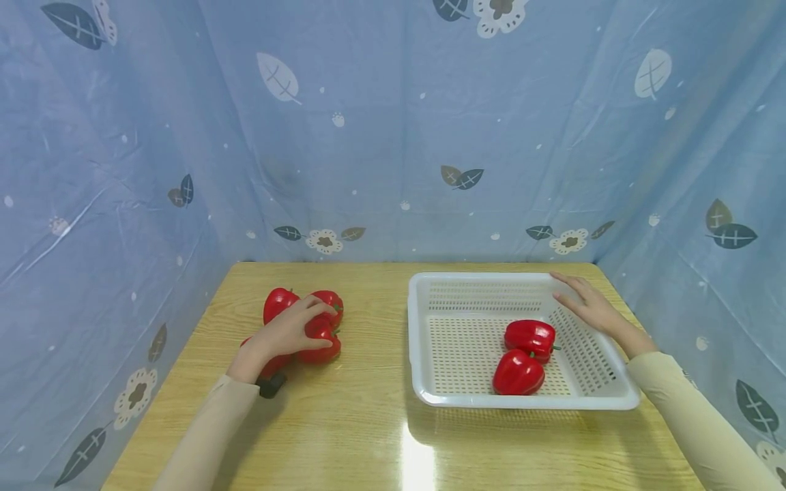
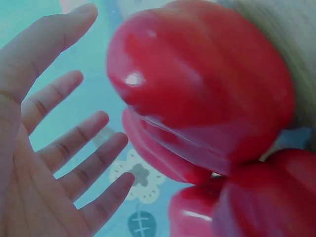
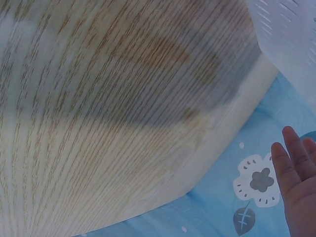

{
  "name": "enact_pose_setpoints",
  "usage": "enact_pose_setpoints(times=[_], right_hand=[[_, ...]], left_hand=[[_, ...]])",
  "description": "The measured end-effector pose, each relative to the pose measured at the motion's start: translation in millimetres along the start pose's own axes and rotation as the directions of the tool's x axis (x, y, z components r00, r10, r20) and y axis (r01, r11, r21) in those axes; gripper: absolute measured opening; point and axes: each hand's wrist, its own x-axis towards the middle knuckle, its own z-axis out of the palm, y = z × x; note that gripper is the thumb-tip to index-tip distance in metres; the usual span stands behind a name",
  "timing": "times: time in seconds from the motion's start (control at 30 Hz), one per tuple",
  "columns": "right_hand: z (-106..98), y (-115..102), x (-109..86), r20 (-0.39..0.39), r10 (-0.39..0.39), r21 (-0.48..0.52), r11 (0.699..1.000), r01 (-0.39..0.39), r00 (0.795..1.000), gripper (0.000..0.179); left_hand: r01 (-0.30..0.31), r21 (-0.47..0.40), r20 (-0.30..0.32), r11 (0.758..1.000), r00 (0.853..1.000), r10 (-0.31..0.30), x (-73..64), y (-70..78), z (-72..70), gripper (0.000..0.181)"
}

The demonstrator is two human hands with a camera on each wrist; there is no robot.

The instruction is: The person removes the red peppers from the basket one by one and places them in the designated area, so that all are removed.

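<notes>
Tabletop (image 1: pixel 344 429) under peppers (image 1: pixel 279 303), blue cloth (image 1: pixel 368 136) around

Red peppers (image 1: pixel 518 374) brighten a yellow, wood-grained surface (image 1: pixel 344 423) and, near its right edge, a white basket (image 1: pixel 414 341); white flowers (image 1: pixel 324 241) and gray leaves (image 1: pixel 471 179) pattern the blue curtain (image 1: pixel 350 150).

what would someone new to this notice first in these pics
Probably the glossy red peppers: two lie in the white basket on the right of the table, and at least four others cluster on the left, by the left hand. The right hand is at the basket's far right corner. Behind everything hangs a blue curtain patterned with leaves and flowers.
</notes>
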Motion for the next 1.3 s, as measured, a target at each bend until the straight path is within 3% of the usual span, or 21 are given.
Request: enact_pose_setpoints(times=[0.17, 0.53, 0.77, 1.3], right_hand=[[0.7, 1.1, 0.4, -0.005, -0.013, -0.001, 1.000, 0.013, 1.000, 0.055], [1.2, 3.3, 2.4, -0.008, -0.019, 0.000, 1.000, 0.019, 1.000, 0.055], [1.9, 4.1, 2.0, -0.018, -0.016, -0.001, 1.000, 0.016, 1.000, 0.055], [1.2, 3.7, 0.8, -0.005, 0.014, -0.013, 1.000, -0.014, 1.000, 0.057]], left_hand=[[-0.011, -0.009, 0.005, 1.000, 1.000, 0.011, 8.4, 5.6, -2.5, 0.055], [-0.105, -0.008, 0.005, 0.994, 0.994, 0.105, 27.1, 17.7, -6.9, 0.057], [-0.162, 0.037, 0.001, 0.986, 0.987, 0.162, 37.2, 26.7, -7.6, 0.056], [-0.215, 0.036, -0.014, 0.976, 0.976, 0.215, 61.5, 52.5, -7.6, 0.054]])
